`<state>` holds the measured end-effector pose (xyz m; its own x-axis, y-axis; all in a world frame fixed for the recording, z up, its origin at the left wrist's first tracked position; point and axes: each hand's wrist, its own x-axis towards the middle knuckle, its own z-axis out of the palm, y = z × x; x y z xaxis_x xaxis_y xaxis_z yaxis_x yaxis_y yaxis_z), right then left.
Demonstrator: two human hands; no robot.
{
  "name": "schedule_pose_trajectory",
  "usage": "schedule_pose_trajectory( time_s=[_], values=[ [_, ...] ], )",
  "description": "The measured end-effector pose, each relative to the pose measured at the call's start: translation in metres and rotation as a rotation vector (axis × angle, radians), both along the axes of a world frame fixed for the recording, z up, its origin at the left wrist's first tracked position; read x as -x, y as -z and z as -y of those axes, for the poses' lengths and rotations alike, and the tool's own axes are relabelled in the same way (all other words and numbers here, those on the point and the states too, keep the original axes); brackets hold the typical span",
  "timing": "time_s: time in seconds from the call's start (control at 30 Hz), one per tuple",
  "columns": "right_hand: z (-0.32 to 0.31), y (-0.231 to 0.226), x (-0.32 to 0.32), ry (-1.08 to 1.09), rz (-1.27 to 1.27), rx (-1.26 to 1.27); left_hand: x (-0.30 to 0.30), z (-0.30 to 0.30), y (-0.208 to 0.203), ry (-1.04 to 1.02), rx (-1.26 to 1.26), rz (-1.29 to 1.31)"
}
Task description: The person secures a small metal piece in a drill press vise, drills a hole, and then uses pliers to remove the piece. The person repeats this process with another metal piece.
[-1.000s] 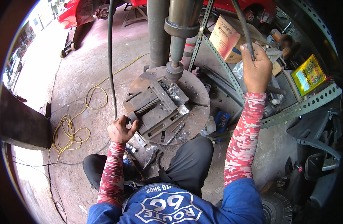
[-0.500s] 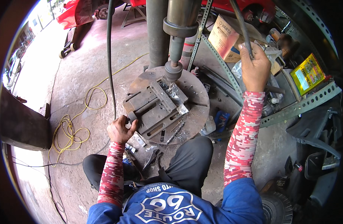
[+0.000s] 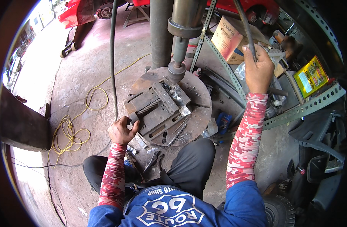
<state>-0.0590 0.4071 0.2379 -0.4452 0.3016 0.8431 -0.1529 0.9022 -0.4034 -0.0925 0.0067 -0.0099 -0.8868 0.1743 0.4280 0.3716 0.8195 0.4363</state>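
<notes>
— How to work the area just left of centre?

— Brace firmly with the left hand (image 3: 121, 131). See thumb and fingers curled at the round screw end (image 3: 133, 117) of the vise (image 3: 160, 113). Resist any twist, likely the main danger under a drill.

— And across the middle of the frame?

— Check first for a flat seat under the vise, lying at the centre of the frame on the round table (image 3: 201, 92). Lift away the loose drill bit (image 3: 177, 134), near the table's lower rim, and clear the shavings (image 3: 166, 86) in the vise (with a brush, never bare skin). Line up the pale metal (image 3: 178, 93) beneath the chuck (image 3: 176, 71) before applying pressure.

— Then upper right?

— Look to the right hand (image 3: 258, 71), wrapped tightly around a long dark lever (image 3: 246, 30). Feed smoothly, back off often, and lighten pressure near breakthrough.

— Anything hard to make out?

— Yes, plenty. Can't follow the left hand's fingertips, tucked behind the screw end. Can't judge the shape of the pale metal, lost among bright scraps, nor pick out any bit below the chuck. Can't confirm a join between lever and machine, with the lever's upper end cut off at the top edge. Farthest back, get only pieces of a red car (image 3: 72, 17), cropped along the top and split by the thick column (image 3: 161, 38).
</notes>
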Motion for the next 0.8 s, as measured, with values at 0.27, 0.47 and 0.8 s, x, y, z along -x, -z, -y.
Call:
schedule_pose_trajectory(
  time_s=[0.27,0.47,0.8],
  values=[
    [-0.0027,-0.0002,0.0000,-0.008,0.022,0.020,-0.0009,-0.0008,-0.0033,-0.003,-0.006,0.012],
    [-0.0020,0.0001,-0.0022,0.001,0.075,0.042,-0.0003,-0.0004,-0.0035,0.003,0.003,0.006],
    [0.0009,-0.0032,-0.0048,0.026,0.122,0.048,0.0005,0.0010,-0.0027,0.019,-0.007,0.006]
  ],
)
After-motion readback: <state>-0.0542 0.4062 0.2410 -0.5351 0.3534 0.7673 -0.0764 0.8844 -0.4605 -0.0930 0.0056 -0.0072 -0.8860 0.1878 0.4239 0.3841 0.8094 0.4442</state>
